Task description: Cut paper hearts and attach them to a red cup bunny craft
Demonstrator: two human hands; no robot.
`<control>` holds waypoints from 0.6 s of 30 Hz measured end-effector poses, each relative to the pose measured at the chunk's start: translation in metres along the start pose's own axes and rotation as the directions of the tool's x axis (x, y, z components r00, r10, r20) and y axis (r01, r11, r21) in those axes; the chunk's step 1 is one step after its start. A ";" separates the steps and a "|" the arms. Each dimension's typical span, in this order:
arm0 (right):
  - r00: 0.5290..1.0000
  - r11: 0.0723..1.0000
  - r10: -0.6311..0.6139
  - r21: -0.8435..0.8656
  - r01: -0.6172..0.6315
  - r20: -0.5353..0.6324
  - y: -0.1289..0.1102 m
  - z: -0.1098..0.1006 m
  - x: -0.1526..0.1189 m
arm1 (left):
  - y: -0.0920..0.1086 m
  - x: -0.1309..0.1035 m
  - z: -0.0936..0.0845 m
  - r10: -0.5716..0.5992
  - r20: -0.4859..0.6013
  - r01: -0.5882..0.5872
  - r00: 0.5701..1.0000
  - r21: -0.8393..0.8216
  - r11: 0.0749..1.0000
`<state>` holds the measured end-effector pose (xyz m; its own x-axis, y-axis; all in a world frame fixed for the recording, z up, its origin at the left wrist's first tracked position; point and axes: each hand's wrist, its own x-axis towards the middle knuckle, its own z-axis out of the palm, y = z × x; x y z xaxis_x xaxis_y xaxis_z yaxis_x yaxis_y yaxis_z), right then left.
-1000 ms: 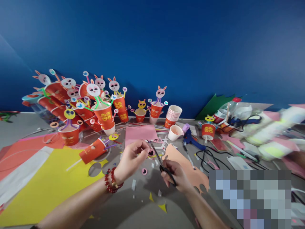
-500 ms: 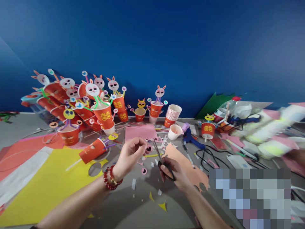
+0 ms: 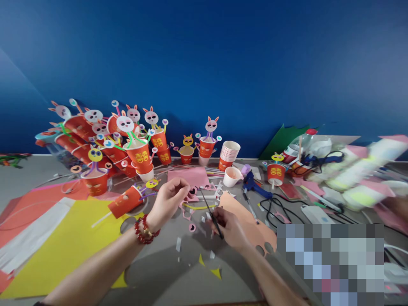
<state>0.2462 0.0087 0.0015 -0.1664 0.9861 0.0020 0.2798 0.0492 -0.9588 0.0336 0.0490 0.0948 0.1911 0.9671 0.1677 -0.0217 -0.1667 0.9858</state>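
Pinched at the fingertips of my left hand [image 3: 168, 199] is a small pink paper disc [image 3: 192, 191] with a dark heart shape on it. A red bead bracelet circles that wrist. My right hand [image 3: 231, 227] grips black-handled scissors [image 3: 208, 207], their blades pointing up and left, close to the left fingertips. On the table between the hands lie another pink disc [image 3: 191, 228] with a dark heart, a yellow strip [image 3: 200, 207] and pink paper offcuts. An orange paper sheet [image 3: 234, 210] with round cut-outs lies beside my right hand.
Red paper cups with rabbit figures [image 3: 137, 151] crowd the left. A tipped cup [image 3: 126, 202] lies on yellow paper [image 3: 63, 250]. A cup stack [image 3: 230, 153], a blue glue gun [image 3: 253, 185] and black cables stand right of centre. Another person's hand [image 3: 400, 204] shows far right.
My left hand has shifted slightly left with the pink disc. My right hand has turned, so the scissors now appear nearly edge-on with blades closer together.
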 end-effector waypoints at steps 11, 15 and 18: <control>0.989 0.971 -0.143 -0.197 0.134 -0.034 0.005 -0.001 0.001 | -0.063 -0.043 -0.018 -0.125 0.043 0.116 0.991 0.182 0.977; 0.980 0.926 -0.192 -0.343 0.161 -0.060 0.009 -0.001 0.002 | -0.072 -0.048 -0.014 -0.135 0.047 0.127 0.990 0.150 0.981; 0.985 0.897 -0.170 -0.419 0.138 -0.040 0.008 -0.002 0.002 | -0.073 -0.047 -0.013 -0.141 0.043 0.135 0.989 0.122 0.983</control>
<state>0.2501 0.0111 -0.0056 -0.1739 0.9690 0.1758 0.6246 0.2465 -0.7410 0.0136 0.0177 0.0153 0.2342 0.9718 0.0267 0.1244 -0.0572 0.9906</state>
